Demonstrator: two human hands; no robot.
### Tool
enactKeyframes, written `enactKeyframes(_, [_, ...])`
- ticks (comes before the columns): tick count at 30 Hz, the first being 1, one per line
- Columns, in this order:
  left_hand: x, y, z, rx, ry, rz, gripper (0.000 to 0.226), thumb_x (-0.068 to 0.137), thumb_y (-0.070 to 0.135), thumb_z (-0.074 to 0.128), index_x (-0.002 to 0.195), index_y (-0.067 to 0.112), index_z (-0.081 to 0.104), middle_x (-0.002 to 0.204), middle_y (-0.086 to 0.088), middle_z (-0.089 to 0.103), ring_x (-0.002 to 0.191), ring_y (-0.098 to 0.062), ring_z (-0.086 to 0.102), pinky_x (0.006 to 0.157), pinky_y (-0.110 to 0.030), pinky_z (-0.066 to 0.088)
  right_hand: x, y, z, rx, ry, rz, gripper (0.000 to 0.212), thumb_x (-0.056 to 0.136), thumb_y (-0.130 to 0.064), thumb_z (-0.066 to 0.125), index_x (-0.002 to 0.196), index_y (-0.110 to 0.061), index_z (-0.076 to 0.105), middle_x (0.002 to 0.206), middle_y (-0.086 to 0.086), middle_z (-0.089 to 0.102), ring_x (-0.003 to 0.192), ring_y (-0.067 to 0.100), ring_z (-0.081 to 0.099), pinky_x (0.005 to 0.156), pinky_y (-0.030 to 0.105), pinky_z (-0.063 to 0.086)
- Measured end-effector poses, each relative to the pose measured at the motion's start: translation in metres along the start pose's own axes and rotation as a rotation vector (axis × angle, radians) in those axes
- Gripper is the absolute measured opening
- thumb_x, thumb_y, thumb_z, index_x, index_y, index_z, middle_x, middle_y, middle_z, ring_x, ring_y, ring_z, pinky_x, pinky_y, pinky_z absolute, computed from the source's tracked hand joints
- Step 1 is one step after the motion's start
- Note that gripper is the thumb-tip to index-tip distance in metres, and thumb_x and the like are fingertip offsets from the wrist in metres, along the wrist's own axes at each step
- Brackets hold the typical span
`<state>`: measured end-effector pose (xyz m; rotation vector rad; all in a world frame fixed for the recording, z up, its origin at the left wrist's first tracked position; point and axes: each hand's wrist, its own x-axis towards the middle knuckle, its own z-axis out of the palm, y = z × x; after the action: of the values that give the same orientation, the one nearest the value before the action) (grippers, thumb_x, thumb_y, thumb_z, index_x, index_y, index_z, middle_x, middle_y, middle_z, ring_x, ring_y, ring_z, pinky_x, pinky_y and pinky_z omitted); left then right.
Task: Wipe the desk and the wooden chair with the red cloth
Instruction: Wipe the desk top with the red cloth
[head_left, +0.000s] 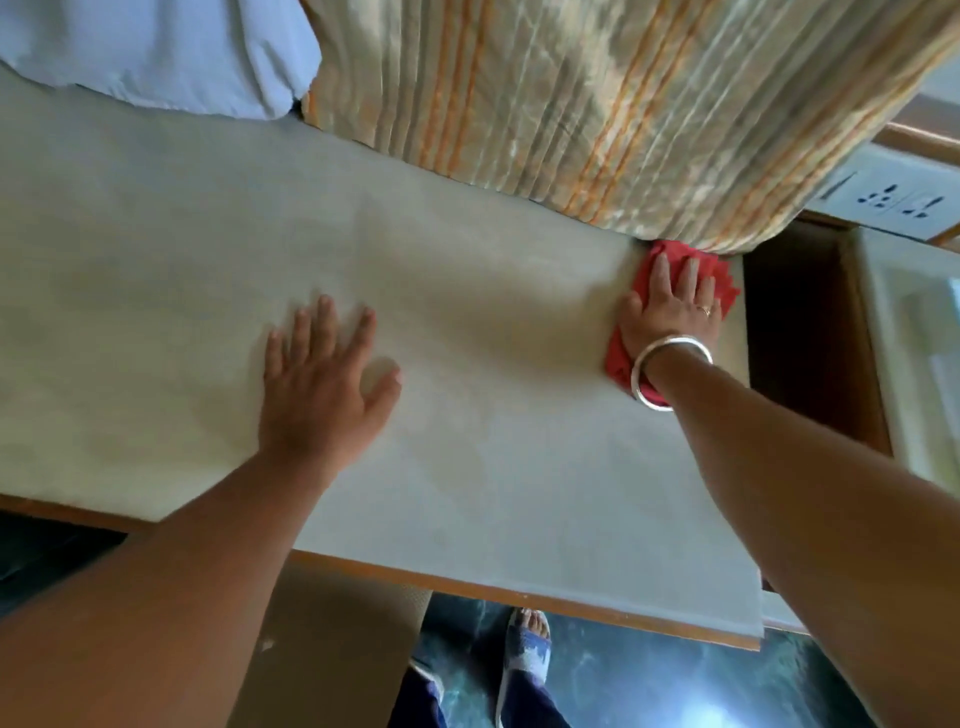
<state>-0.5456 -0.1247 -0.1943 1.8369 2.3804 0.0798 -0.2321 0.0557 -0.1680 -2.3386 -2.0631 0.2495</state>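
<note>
Right hand (670, 312) presses flat on the red cloth (722, 283) at the desk's (467, 291) far right corner. Left hand (317, 384) rests spread, grasping nothing, mid-desk.

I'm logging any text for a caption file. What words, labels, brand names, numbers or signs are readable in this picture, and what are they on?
None: no readable text appears anywhere in this view.
White wall socket plate: only pin holes and switches, no legible marking.
Crumpled red cloth, pale grey desk top, striped beige curtain, silver bangle: all unmarked.
</note>
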Motion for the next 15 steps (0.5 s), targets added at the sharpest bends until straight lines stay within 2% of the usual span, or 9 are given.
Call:
enactKeyframes(2, [-0.001,0.0,0.0,0.016,-0.007,0.003,0.078,0.09,0.067,0.024,0.159,0.03,0.019,0.167,-0.016,0.01,0.153,-0.036,0.01,0.122,-0.052,0.006,-0.012,-0.026,0.007,-0.053,0.007,-0.2,0.067,0.091,-0.045,0.037,0.153,-0.026,0.019,0.161,0.014,0.014,0.146,0.036,0.012,0.118,0.049,0.01])
enactKeyframes(5, [-0.002,0.001,-0.002,0.013,-0.014,-0.003,0.078,0.09,0.067,0.023,0.159,0.031,0.017,0.167,-0.017,0.009,0.153,-0.036,0.009,0.122,-0.052,0.005,-0.121,-0.028,0.031,-0.098,-0.049,-0.752,0.073,0.084,-0.051,0.044,0.151,-0.03,0.024,0.159,0.013,0.022,0.145,0.038,0.018,0.117,0.052,0.014])
enactKeyframes(7, [-0.001,0.002,-0.002,0.019,-0.016,-0.006,0.079,0.089,0.066,0.025,0.159,0.031,0.017,0.167,-0.017,0.009,0.153,-0.036,0.01,0.122,-0.053,0.007,-0.208,0.015,0.039,-0.115,-0.157,-0.979,0.077,0.081,-0.052,0.051,0.151,-0.034,0.023,0.16,0.008,0.021,0.147,0.034,0.016,0.118,0.051,0.012])
enactKeyframes(9, [-0.001,0.003,-0.001,0.02,-0.017,-0.005,0.078,0.089,0.066,0.025,0.159,0.031,0.016,0.167,-0.017,0.009,0.153,-0.036,0.009,0.122,-0.053,0.007,-0.245,0.071,0.034,-0.141,-0.197,-1.114,0.076,0.08,-0.049,0.055,0.15,-0.036,0.026,0.16,0.004,0.021,0.148,0.03,0.015,0.119,0.048,0.012])
enactKeyframes(11, [-0.001,0.002,0.001,0.016,-0.009,-0.003,0.078,0.089,0.066,0.026,0.159,0.032,0.015,0.167,-0.017,0.008,0.153,-0.036,0.009,0.122,-0.053,0.007,-0.228,0.104,0.023,-0.166,-0.209,-1.136,0.071,0.082,-0.05,0.053,0.148,-0.035,0.03,0.157,0.005,0.027,0.146,0.03,0.019,0.116,0.05,0.02])
enactKeyframes(12, [-0.001,0.001,0.002,0.018,-0.004,-0.003,0.078,0.09,0.066,0.026,0.159,0.032,0.015,0.167,-0.017,0.008,0.153,-0.036,0.008,0.122,-0.053,0.006,-0.21,0.112,0.019,-0.162,-0.208,-1.06,0.07,0.083,-0.051,0.05,0.148,-0.034,0.029,0.156,0.006,0.027,0.145,0.031,0.021,0.114,0.053,0.025])
enactKeyframes(15, [-0.001,0.0,0.004,0.024,0.007,-0.001,0.077,0.091,0.066,0.027,0.158,0.032,0.014,0.167,-0.017,0.009,0.153,-0.036,0.009,0.121,-0.054,0.008,-0.145,0.102,0.007,-0.092,-0.159,-0.604,0.069,0.087,-0.055,0.037,0.15,-0.032,0.022,0.159,0.01,0.02,0.145,0.038,0.018,0.111,0.058,0.027])
